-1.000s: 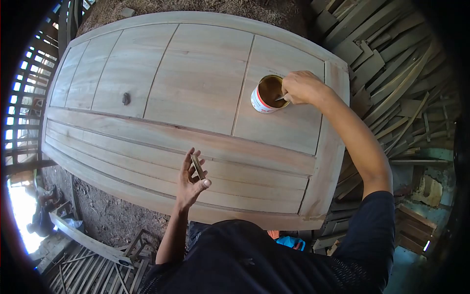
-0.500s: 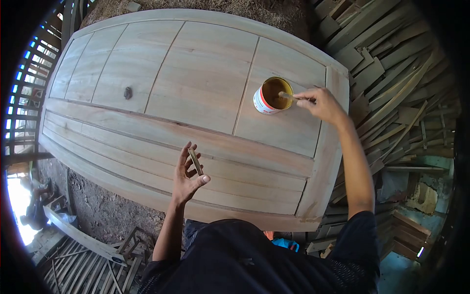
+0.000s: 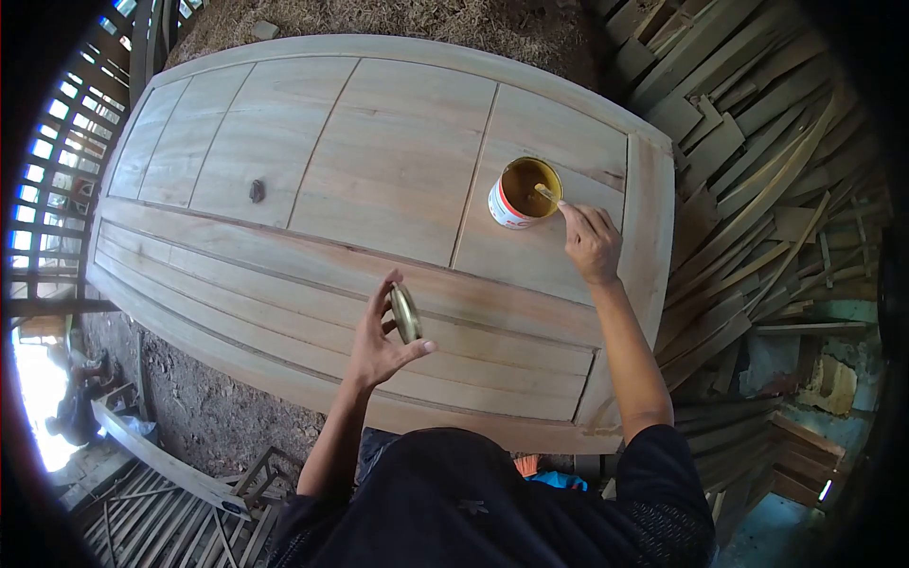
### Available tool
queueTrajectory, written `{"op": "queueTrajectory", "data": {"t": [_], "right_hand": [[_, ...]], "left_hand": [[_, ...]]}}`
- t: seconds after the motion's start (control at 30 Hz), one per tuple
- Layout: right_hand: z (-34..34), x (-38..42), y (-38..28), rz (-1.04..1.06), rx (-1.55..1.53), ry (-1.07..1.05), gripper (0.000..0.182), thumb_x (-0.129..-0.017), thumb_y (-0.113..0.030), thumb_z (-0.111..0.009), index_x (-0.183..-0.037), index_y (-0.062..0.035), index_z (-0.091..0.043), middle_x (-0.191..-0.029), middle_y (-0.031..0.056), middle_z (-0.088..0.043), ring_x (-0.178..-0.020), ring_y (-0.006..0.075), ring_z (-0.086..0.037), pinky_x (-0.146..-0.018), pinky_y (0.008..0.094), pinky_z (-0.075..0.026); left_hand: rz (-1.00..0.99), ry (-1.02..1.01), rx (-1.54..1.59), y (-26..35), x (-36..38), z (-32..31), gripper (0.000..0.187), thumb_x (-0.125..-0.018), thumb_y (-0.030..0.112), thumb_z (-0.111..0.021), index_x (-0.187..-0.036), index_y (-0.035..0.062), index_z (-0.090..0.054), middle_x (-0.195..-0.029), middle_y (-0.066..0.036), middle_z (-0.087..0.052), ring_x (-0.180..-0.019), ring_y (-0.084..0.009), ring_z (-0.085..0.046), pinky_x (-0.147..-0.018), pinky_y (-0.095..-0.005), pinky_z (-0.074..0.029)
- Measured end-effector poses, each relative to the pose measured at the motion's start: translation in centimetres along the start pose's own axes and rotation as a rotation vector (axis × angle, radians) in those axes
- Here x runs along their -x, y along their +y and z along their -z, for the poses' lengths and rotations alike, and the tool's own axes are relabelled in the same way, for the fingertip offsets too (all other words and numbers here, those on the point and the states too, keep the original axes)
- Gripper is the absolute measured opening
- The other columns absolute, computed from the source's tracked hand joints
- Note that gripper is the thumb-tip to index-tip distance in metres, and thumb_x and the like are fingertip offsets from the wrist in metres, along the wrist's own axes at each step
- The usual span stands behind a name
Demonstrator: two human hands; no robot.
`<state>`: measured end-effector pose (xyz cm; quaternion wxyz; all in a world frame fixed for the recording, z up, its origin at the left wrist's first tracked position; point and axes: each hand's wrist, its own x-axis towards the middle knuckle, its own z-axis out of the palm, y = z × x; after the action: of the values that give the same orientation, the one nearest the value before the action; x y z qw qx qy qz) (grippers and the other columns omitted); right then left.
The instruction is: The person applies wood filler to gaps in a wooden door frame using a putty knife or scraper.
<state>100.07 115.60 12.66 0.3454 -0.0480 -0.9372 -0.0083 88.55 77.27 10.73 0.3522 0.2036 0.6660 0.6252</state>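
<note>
My right hand (image 3: 594, 243) grips a small flat stick (image 3: 546, 193), its tip dipped into an open can (image 3: 513, 212) with a white and red label. Yellow-brown paste or paint coats the can's inside, and some clings to the stick. The can stands upright on the right part of a large wooden door panel (image 3: 398, 142). Nearer my body, my left hand (image 3: 374, 346) holds a round metal lid (image 3: 405, 312) on edge between thumb and fingers, above the panel's lower slats.
A small dark lump (image 3: 257, 191) lies on the panel's left part. Stacked wood offcuts (image 3: 757, 199) crowd the right side. Wooden slats (image 3: 180, 521) lie on the ground at lower left, and wood shavings (image 3: 454, 17) cover the ground beyond the panel.
My right hand has shifted left and toward my body, with the stick still in the can. The lid in my left hand has turned, showing more of its face.
</note>
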Motion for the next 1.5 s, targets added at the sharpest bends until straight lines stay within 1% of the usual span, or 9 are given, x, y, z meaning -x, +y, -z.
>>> {"op": "queueTrajectory", "data": {"t": [0.13,0.2,0.3,0.73,0.9,1.1,1.2,1.4,1.5], "right_hand": [[0.4,0.1,-0.8,-0.457,-0.339,-0.135,0.024,-0.089,-0.003,-0.074,-0.113,-0.0049,-0.072,-0.092,0.0071,-0.07,-0.074,0.0153,-0.066,-0.061,0.0315,-0.054],[-0.2,0.7,-0.4,-0.914,-1.203,-0.163,0.022,-0.098,-0.015,-0.068,-0.117,-0.0028,-0.069,-0.092,0.0071,-0.07,-0.069,0.0137,-0.064,-0.056,0.0276,-0.052],[0.9,1.0,-1.2,-1.077,-1.573,-0.108,0.028,-0.103,-0.023,-0.061,-0.121,-0.0011,-0.066,-0.095,0.0068,-0.069,-0.071,0.0128,-0.063,-0.056,0.0273,-0.052],[23.7,17.0,-9.0,-1.306,-1.405,0.545,0.034,-0.103,-0.026,-0.059,-0.125,-0.0003,-0.06,-0.094,0.0131,-0.067,-0.067,0.0171,-0.063,-0.057,0.0289,-0.05],[31.3,25.5,-11.4,-1.414,-1.192,0.788,0.035,-0.104,-0.02,-0.059,-0.133,0.0003,-0.058,-0.096,0.0116,-0.067,-0.075,0.0164,-0.062,-0.068,0.0309,-0.052],[33.8,32.9,-12.9,-1.595,-0.773,0.17,0.034,-0.102,-0.019,-0.065,-0.13,-0.0002,-0.068,-0.095,0.007,-0.07,-0.074,0.0121,-0.061,-0.065,0.0286,-0.05],[30.6,33.8,-13.0,-1.255,-0.273,-0.382,0.033,-0.098,-0.015,-0.069,-0.131,-0.0122,-0.07,-0.097,0.0098,-0.069,-0.072,0.0194,-0.064,-0.065,0.0326,-0.052],[26.9,36.5,-9.2,-0.781,-0.075,-0.544,0.034,-0.095,-0.018,-0.07,-0.128,-0.0219,-0.073,-0.102,0.0099,-0.068,-0.083,0.0333,-0.066,-0.074,0.0456,-0.054],[27.1,34.6,-9.1,-0.884,-0.108,-0.579,0.03,-0.095,-0.018,-0.069,-0.124,-0.0225,-0.074,-0.093,0.0139,-0.067,-0.085,0.0356,-0.068,-0.077,0.0472,-0.054]], "left_hand": [[-0.155,-0.03,-0.247,1.5,-3.8,-2.2,0.123,-0.063,0.043,-0.098,-0.158,0.002,-0.032,-0.152,-0.023,-0.046,-0.139,-0.0353,-0.05,-0.109,-0.0455,-0.048],[-0.28,-0.031,-0.49,2.9,-6.5,-3.4,0.123,-0.064,0.049,-0.096,-0.158,0.0022,-0.032,-0.149,-0.027,-0.047,-0.137,-0.0427,-0.05,-0.111,-0.0484,-0.047],[-0.326,-0.033,-0.549,5.2,-11.6,-6.3,0.123,-0.063,0.052,-0.095,-0.158,0.004,-0.033,-0.149,-0.027,-0.047,-0.137,-0.0444,-0.05,-0.111,-0.0494,-0.047],[-0.44,-0.279,-1.42,6.6,-26.8,-17.5,0.113,-0.054,0.054,-0.092,-0.147,0.0055,-0.05,-0.132,-0.025,-0.061,-0.12,-0.0441,-0.061,-0.102,-0.0527,-0.053],[-0.655,-0.294,-1.135,4.7,-27.6,-15.7,0.108,-0.065,0.056,-0.089,-0.149,0.0008,-0.048,-0.141,-0.025,-0.058,-0.131,-0.0403,-0.057,-0.108,-0.046,-0.049],[-0.768,-0.097,-0.78,3.1,-15.1,-13.9,0.098,-0.081,0.042,-0.087,-0.154,-0.0014,-0.037,-0.155,-0.028,-0.042,-0.145,-0.0423,-0.041,-0.119,-0.0496,-0.036],[-0.735,-0.026,-0.823,-4.1,-3.8,-7.7,0.098,-0.086,0.035,-0.084,-0.159,-0.0001,-0.029,-0.161,-0.027,-0.035,-0.151,-0.0434,-0.03,-0.122,-0.0539,-0.026],[-0.399,0.363,-0.773,-7.7,10.4,0.7,0.092,-0.094,0.029,-0.077,-0.162,0.0027,-0.021,-0.166,-0.026,-0.023,-0.155,-0.0413,-0.021,-0.125,-0.055,-0.018],[-0.305,0.528,-0.741,-8.5,14.7,3.1,0.089,-0.098,0.022,-0.071,-0.164,0.0061,-0.014,-0.167,-0.025,-0.019,-0.154,-0.0373,-0.02,-0.125,-0.0545,-0.018]]}}
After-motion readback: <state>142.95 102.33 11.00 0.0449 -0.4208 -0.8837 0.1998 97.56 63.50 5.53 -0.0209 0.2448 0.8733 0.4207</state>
